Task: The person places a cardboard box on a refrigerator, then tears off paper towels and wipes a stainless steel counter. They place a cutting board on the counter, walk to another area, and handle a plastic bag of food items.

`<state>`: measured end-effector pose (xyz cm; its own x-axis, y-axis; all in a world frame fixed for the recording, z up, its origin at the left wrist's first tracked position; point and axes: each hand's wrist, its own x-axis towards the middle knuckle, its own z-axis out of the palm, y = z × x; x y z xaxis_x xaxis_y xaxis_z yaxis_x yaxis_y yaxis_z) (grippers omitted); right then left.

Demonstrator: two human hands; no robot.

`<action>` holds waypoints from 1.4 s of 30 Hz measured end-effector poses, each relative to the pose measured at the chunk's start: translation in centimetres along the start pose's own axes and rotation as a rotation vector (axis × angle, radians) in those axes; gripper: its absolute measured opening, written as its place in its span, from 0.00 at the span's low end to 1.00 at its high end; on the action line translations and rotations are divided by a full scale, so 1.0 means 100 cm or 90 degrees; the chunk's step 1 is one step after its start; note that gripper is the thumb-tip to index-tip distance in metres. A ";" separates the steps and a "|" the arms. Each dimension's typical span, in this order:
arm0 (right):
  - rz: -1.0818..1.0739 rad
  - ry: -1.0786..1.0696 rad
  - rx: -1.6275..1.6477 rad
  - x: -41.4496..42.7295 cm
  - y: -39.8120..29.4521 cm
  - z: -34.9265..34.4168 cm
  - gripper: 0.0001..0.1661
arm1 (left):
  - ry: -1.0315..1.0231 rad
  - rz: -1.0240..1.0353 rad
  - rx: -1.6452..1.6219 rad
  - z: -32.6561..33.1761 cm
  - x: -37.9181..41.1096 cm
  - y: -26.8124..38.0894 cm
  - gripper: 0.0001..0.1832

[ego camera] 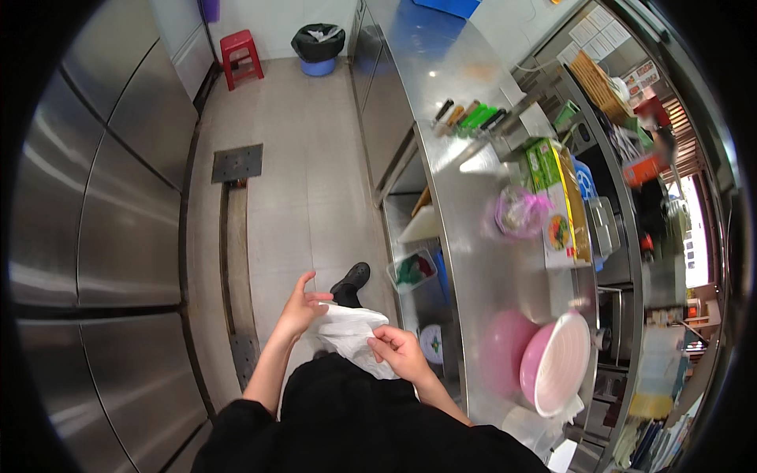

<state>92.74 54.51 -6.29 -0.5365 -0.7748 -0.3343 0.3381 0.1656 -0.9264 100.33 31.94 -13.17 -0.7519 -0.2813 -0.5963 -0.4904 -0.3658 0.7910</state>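
A thin white plastic bag or sheet (355, 331) is stretched between my two hands, low in front of my black clothing. My left hand (303, 307) is at its upper left corner, with thumb and fingers around the edge and one finger pointing up. My right hand (397, 350) pinches the right edge between thumb and fingertips. Whether the white thing has an opening cannot be told. To the right, on the steel counter, a pink bowl with a white inside (556, 363) stands tilted. Farther up, a purple-tinted plastic bag with pale contents (520, 211) lies beside a green and white box (559, 204).
Several knives (473, 116) stand in a rack at the back of the steel counter (491, 278). Steel cabinets (130, 230) line the left side. A red stool (239, 56) and a black-lined bin (318, 47) stand at the far wall. A floor channel (236, 254) runs along the left.
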 end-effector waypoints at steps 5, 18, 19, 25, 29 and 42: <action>0.025 -0.143 0.059 0.145 -0.033 -0.038 0.10 | 0.326 0.221 -0.143 -0.043 0.074 0.065 0.36; -0.220 -0.318 -0.355 0.497 -0.207 -0.067 0.09 | 0.712 0.680 0.074 -0.106 0.209 0.358 0.26; -0.220 -0.304 -0.343 0.521 -0.206 -0.067 0.10 | 0.706 0.693 0.079 -0.121 0.229 0.366 0.24; -0.083 0.144 -0.338 0.651 -0.243 -0.153 0.08 | 0.565 0.666 -0.009 -0.187 0.364 0.478 0.20; -0.205 0.574 -0.352 0.710 -0.294 -0.279 0.07 | 0.372 0.704 0.179 -0.215 0.464 0.561 0.18; 0.035 1.069 -0.706 0.815 -0.228 -0.484 0.16 | -0.204 0.623 0.322 -0.096 0.710 0.715 0.19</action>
<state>3.84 17.13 -20.84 -0.8160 0.3641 0.4491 0.1963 0.9051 -0.3771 16.17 -22.72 -0.30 -0.9506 0.0160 0.3099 0.2999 0.3041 0.9042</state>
